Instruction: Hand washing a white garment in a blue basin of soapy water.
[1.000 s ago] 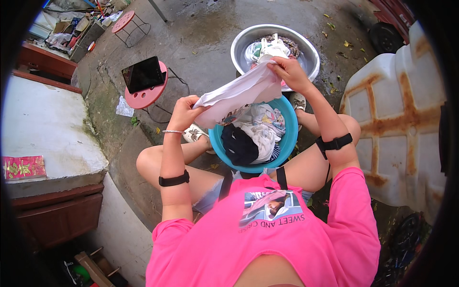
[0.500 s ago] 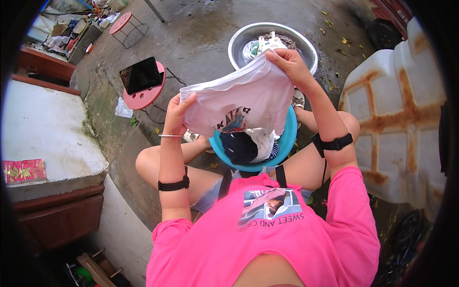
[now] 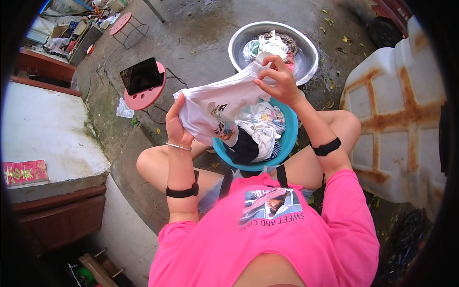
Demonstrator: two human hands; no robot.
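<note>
I sit with a blue basin [image 3: 287, 143] between my knees, full of mixed clothes [image 3: 260, 129]. A white printed T-shirt [image 3: 215, 107] is stretched in the air above it. My left hand [image 3: 174, 124] grips its lower left edge, and my right hand [image 3: 279, 81] pinches its upper right edge. Just beyond stands a metal basin [image 3: 239, 43] holding wet laundry.
A pink round stool [image 3: 143, 95] with a dark tablet [image 3: 141, 75] on it stands to the left. Another pink stool [image 3: 122, 24] sits farther back. A white rust-stained tank [image 3: 397, 119] fills the right side. A concrete slab [image 3: 43, 138] lies at left.
The white T-shirt has been turned and spread lower over the blue basin. My right hand came down slightly; my left hand shifted left and down along the hem.
</note>
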